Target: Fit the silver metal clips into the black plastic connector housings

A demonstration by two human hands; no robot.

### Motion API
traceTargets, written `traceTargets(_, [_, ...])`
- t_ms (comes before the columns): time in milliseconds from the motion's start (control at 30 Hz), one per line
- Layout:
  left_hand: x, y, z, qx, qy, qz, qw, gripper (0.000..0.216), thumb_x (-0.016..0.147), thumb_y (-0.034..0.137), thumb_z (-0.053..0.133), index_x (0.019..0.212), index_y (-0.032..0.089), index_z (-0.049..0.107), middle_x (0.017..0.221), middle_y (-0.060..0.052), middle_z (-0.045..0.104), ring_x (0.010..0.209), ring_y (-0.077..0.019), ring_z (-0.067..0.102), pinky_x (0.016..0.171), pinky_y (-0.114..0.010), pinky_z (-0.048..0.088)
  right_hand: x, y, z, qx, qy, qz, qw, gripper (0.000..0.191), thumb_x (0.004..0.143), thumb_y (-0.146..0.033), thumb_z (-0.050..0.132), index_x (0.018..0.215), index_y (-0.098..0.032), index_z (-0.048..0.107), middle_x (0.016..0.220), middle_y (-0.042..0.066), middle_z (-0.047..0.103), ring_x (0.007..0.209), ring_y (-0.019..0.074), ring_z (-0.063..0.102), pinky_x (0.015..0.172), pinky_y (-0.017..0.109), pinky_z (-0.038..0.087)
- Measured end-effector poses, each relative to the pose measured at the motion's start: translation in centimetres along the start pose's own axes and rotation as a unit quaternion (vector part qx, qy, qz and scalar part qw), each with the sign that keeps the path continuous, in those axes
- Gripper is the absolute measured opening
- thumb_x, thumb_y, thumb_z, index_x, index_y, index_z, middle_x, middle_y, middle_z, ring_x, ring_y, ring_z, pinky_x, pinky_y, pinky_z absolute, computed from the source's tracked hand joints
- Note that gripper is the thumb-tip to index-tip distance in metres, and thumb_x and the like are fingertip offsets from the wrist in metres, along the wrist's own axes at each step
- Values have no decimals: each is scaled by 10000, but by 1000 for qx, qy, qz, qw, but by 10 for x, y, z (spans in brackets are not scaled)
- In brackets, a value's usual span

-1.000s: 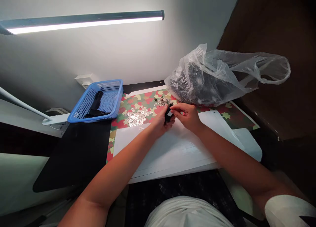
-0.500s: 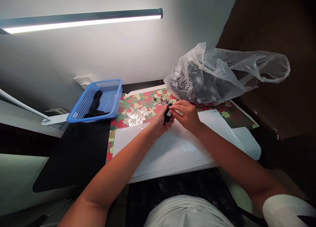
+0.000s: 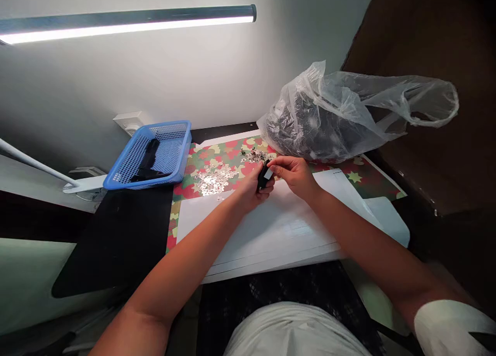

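My left hand [image 3: 247, 192] grips a small black object [image 3: 264, 176] with a white patch on it. My right hand [image 3: 293, 176] is just to its right, with the fingertips pinched against the object's upper edge. Both hands hover over the front edge of a camouflage-patterned mat [image 3: 222, 162]. Just beyond them lie a loose heap of small silver metal pieces [image 3: 213, 179] and a smaller heap of silver and dark pieces [image 3: 256, 155]. My palms hide most of the black object.
A white sheet [image 3: 271, 237] lies under my forearms. A blue plastic mesh basket [image 3: 170, 154] holds a black item, and a clear plastic bag [image 3: 321, 121] of dark items stands at the back right. A black pad [image 3: 116, 242] lies to the left, below a lamp bar [image 3: 127, 19].
The whole scene sits slightly higher in the view. My hands stay together at the black object, which looks a little more upright.
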State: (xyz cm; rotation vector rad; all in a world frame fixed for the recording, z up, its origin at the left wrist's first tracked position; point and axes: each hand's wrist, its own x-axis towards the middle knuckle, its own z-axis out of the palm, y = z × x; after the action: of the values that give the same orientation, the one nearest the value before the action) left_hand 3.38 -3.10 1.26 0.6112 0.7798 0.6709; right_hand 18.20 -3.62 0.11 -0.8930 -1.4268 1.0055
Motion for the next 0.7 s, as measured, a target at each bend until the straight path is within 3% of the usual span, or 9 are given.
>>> traceTargets(267, [1, 0, 1, 12, 2, 6, 1000, 439, 1004, 526, 347, 767, 180, 478, 551, 43, 416, 332, -26, 278, 312, -107, 157, 0, 2, 1, 6, 33, 11, 999, 243, 734, -408, 756, 807, -176, 748, 750, 23, 697, 703, 157, 629, 680, 303, 526])
traceTargets(700, [3, -3, 1, 11, 3, 19, 1000, 412, 969, 546, 442, 772, 186, 485, 557, 29, 461, 345, -32, 312, 318, -112, 175, 0, 0, 2, -28, 41, -9, 999, 175, 747, -350, 708, 792, -189, 760, 751, 20, 710, 689, 152, 623, 638, 287, 519])
